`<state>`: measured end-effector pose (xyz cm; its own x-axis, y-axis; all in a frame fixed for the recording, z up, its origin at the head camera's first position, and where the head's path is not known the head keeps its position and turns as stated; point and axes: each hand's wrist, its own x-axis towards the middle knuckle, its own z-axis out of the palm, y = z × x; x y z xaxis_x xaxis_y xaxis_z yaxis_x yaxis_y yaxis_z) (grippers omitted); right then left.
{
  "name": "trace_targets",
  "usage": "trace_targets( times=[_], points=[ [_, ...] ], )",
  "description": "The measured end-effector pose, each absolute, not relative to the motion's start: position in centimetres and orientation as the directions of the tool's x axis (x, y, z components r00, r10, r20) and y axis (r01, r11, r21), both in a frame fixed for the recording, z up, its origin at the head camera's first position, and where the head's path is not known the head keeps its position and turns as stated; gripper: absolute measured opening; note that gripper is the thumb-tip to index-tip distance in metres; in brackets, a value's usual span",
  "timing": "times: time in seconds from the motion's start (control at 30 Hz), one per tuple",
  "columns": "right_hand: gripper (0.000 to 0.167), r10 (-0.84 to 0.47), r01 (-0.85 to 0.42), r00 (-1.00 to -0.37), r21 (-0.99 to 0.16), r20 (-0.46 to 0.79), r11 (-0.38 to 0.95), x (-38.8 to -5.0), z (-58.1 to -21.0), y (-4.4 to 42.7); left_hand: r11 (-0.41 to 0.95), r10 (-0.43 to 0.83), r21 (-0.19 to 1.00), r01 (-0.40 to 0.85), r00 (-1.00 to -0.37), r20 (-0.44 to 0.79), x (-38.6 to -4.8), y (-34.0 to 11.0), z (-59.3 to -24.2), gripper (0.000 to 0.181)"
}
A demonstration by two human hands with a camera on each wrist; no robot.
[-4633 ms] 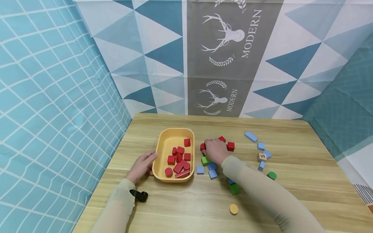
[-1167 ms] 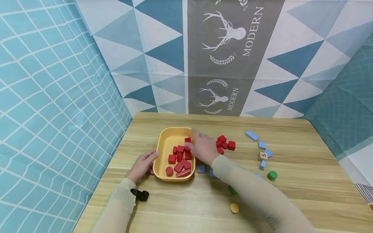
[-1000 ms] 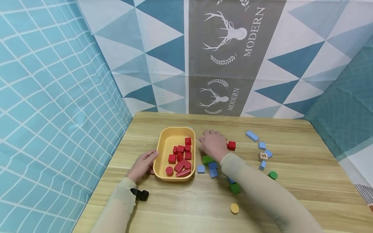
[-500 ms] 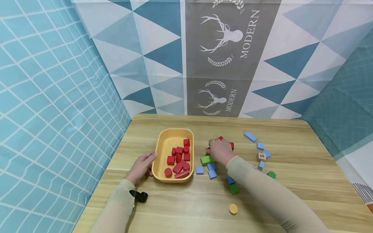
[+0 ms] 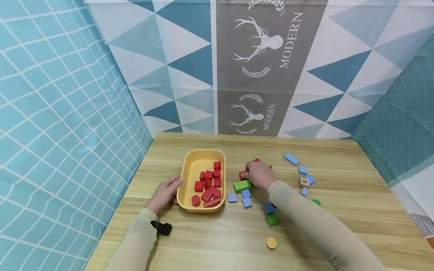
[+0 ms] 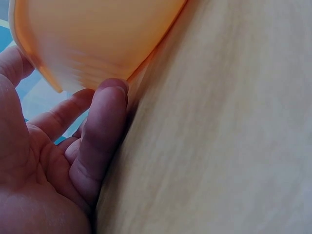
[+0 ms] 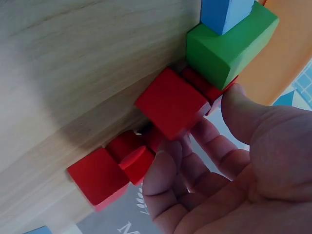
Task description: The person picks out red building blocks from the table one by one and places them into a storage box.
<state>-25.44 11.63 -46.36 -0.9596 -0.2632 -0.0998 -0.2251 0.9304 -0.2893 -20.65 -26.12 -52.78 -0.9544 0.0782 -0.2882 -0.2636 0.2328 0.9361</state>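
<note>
A yellow tray (image 5: 185,177) holds several red blocks (image 5: 198,186) of mixed shapes. At its left side my left hand (image 5: 165,194) holds the rim under the thumb, with fingers against the outer wall. My right hand (image 5: 260,174) is among the red blocks to the tray's right. In the right wrist view, its thumb touches a red block (image 7: 197,83) beside a green block (image 7: 231,46). The fingertips are at a red cube (image 7: 170,102), partly behind it. Thumb and fingers stand apart. More red blocks (image 7: 97,178) lie beyond the fingers.
Near the green block lie several blue blocks (image 5: 247,203). A blue block (image 5: 269,208) and a green cube (image 5: 272,219) sit by the right forearm. Further right are a lettered wooden cube (image 5: 304,182) and more blue blocks (image 5: 291,158). A yellow disc (image 5: 271,242) lies in front.
My right hand let a red cylinder go in the tray, then returned to the red blocks and shifted slightly right among them. The left hand has stayed on the tray.
</note>
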Motion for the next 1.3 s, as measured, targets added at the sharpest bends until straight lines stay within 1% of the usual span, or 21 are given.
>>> trace_targets(
  times=[0.27, 0.57, 0.7, 0.8, 0.9, 1.0, 1.1, 1.2, 1.27, 1.3],
  points=[
    [0.029, -0.252, -0.199, -0.958, -0.314, -0.138, 0.928, -25.5, -46.5, 11.5, 0.228, 0.077, 0.939, -0.258, -0.956, -0.282, -20.7, -26.2, -53.0, 0.069],
    [0.045, -0.283, -0.233, -0.945, -0.270, -0.164, 0.934, -25.2, -47.5, 10.2, 0.233, 0.074, 0.936, -0.263, -0.955, -0.286, -20.8, -26.1, -53.0, 0.070],
    [0.046, -0.299, -0.258, -0.943, -0.245, -0.146, 0.935, -25.2, -47.8, 9.6, 0.234, 0.070, 0.937, -0.258, -0.957, -0.281, -20.8, -26.1, -52.9, 0.070],
    [0.041, -0.310, -0.278, -0.944, -0.233, -0.114, 0.932, -25.2, -47.7, 9.4, 0.233, 0.070, 0.938, -0.258, -0.957, -0.281, -20.7, -26.1, -52.9, 0.069],
    [0.037, -0.308, -0.288, -0.950, -0.242, -0.049, 0.926, -25.1, -47.2, 9.2, 0.232, 0.074, 0.938, -0.259, -0.956, -0.282, -20.7, -26.1, -53.0, 0.069],
    [0.039, -0.285, -0.287, -0.957, -0.285, 0.052, 0.914, -24.9, -46.2, 8.7, 0.234, 0.078, 0.938, -0.255, -0.957, -0.279, -20.7, -26.2, -53.0, 0.069],
    [0.044, -0.277, -0.316, -0.948, -0.359, 0.158, 0.878, -24.3, -44.8, 7.2, 0.233, 0.078, 0.940, -0.250, -0.958, -0.275, -20.7, -26.2, -53.0, 0.069],
    [0.045, -0.352, -0.416, -0.908, -0.419, 0.226, 0.807, -23.0, -43.8, 5.0, 0.237, 0.075, 0.939, -0.248, -0.959, -0.273, -20.7, -26.2, -53.0, 0.069],
    [0.043, -0.448, -0.506, -0.862, -0.432, 0.237, 0.746, -21.8, -43.6, 3.3, 0.239, 0.078, 0.939, -0.246, -0.959, -0.271, -20.6, -26.2, -52.9, 0.068],
    [0.042, -0.503, -0.555, -0.831, -0.421, 0.239, 0.717, -21.2, -43.7, 2.5, 0.237, 0.080, 0.940, -0.244, -0.960, -0.269, -20.6, -26.1, -52.9, 0.067]
  ],
)
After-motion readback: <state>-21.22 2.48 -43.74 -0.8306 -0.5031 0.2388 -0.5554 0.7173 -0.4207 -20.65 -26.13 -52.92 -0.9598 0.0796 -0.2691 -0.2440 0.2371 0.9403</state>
